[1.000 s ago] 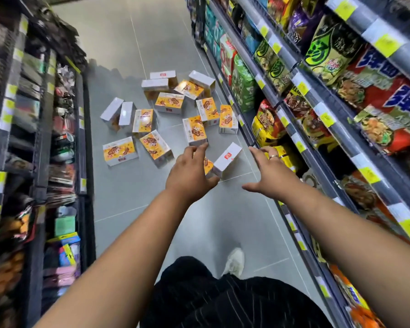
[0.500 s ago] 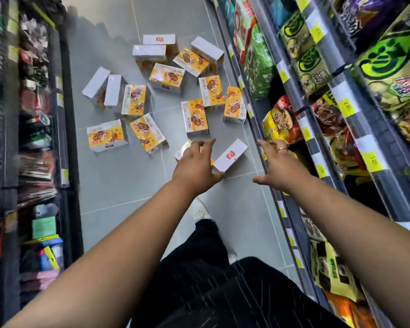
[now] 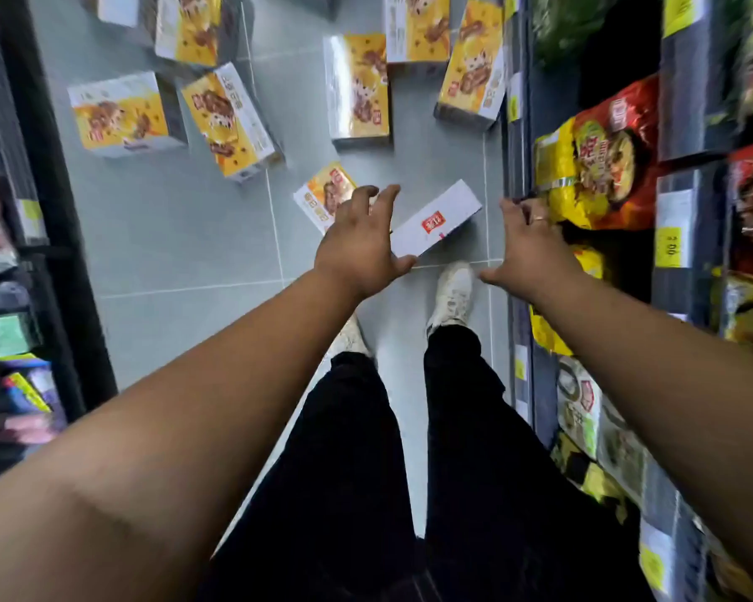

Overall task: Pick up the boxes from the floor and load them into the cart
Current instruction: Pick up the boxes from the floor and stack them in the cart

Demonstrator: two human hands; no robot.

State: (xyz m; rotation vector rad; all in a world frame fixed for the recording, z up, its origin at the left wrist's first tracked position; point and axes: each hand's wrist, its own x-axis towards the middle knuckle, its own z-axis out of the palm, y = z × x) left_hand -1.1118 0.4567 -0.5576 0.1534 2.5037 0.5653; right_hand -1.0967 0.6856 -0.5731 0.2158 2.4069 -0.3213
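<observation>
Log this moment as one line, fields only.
phase: reach | white rectangular cardboard box with red logo: lying on grey tiled floor | left hand: open, at its near end | right hand: open, beside it | cart: not in view

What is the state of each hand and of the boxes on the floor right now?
white box, lying on the floor, white side up.
yellow box, lying on the floor beside it, partly hidden.
other boxes, scattered on the floor, not picked up.
left hand, open, fingers spread over the yellow box, gripping nothing.
right hand, open and empty, beside the white box.
snack packets, stacked on the right shelf.
</observation>
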